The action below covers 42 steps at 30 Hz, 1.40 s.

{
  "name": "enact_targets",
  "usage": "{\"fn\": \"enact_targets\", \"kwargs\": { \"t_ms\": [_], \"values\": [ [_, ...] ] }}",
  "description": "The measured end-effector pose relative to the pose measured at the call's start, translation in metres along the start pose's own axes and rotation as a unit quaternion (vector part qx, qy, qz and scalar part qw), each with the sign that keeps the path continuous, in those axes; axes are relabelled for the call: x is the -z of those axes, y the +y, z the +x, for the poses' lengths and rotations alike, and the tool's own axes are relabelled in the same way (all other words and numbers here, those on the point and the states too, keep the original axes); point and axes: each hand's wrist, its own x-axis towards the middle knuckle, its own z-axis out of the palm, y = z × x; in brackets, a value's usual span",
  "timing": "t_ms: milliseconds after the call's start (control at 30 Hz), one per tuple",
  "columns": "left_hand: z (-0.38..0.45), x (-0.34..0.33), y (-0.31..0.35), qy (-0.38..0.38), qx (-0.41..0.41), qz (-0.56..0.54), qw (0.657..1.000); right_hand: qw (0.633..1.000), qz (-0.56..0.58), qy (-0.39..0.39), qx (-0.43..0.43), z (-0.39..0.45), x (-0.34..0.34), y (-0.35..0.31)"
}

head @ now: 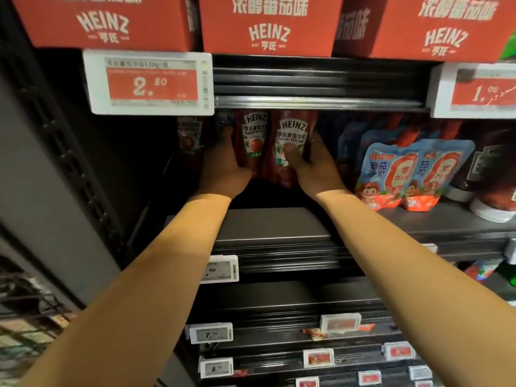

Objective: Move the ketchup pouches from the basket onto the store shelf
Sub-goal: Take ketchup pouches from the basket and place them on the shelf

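Hands' grip closed on upright ketchup pouches [275, 148], left hand [223, 166], right hand [315, 166], bare shelf [273, 222] below

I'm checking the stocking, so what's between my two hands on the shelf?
In the head view, two upright red Heinz ketchup pouches sit side by side between the left hand and right hand.

We have a single wide-angle view, worn on the head, facing forward and slightly down into the shelf [279, 222] at arm's reach. It sits close, so both forearms run up from the bottom edge.
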Motion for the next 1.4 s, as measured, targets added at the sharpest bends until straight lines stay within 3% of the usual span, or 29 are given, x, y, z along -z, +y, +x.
{"fn": "enact_targets", "kwargs": {
  "t_ms": [67, 133, 200, 267, 567, 767, 933, 1067, 1200, 1400],
  "values": [
    [-0.006, 0.005, 0.009, 0.051, -0.027, 0.006, 0.998, 0.997, 0.071, 0.005, -0.036, -0.002, -0.001, -0.003],
    [-0.016, 0.013, 0.021, 0.075, -0.13, -0.004, 0.989, 0.987, 0.146, 0.016, -0.067, -0.005, -0.001, -0.006],
    [-0.03, 0.02, 0.029, 0.026, -0.253, -0.022, 0.967, 0.974, 0.204, 0.026, -0.091, -0.009, 0.001, -0.01],
    [-0.041, 0.023, 0.033, -0.008, -0.315, -0.033, 0.948, 0.965, 0.237, 0.034, -0.106, -0.01, 0.003, -0.011],
    [-0.051, 0.018, 0.037, 0.074, -0.387, 0.003, 0.919, 0.95, 0.276, 0.065, -0.134, -0.005, 0.009, -0.013],
    [-0.055, 0.02, 0.041, 0.14, -0.346, 0.003, 0.928, 0.939, 0.313, 0.054, -0.132, -0.005, 0.003, -0.014],
    [-0.051, 0.022, 0.035, 0.108, -0.32, -0.003, 0.941, 0.96, 0.254, 0.056, -0.102, -0.004, 0.007, -0.014],
    [-0.036, 0.021, 0.021, 0.165, -0.175, -0.003, 0.971, 0.987, 0.152, 0.026, -0.044, -0.005, 0.007, -0.01],
    [-0.018, 0.008, 0.006, 0.105, -0.057, 0.017, 0.993, 0.999, 0.045, -0.013, -0.012, 0.001, 0.013, -0.004],
    [-0.012, -0.009, 0.005, 0.059, -0.027, 0.112, 0.992, 1.0, -0.001, 0.001, -0.008, 0.014, 0.018, -0.001]
  ]
}}
